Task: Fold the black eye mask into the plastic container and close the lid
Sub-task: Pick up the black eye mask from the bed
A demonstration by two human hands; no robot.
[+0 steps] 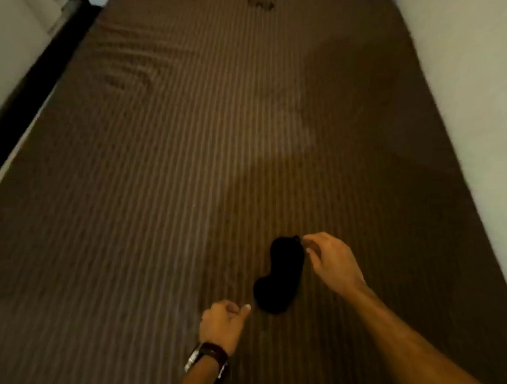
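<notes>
Two hands flank black eye mask (pixel 281 276).

The bed (pixel 220 133) was covered in a brown cloth with fine pale stripes, matt, and rumpled into ripples at the upper left of the frame. The eye mask (pixel 281 276), at lower centre, looked like soft matt black fabric that gave back no shine. The watch (pixel 209 359) on the wrist at the bottom of the frame had a dark brown strap, seemingly leather, and a case that glinted like polished metal. The wall (pixel 480 85) at the right was pale, smooth and matt.
</notes>
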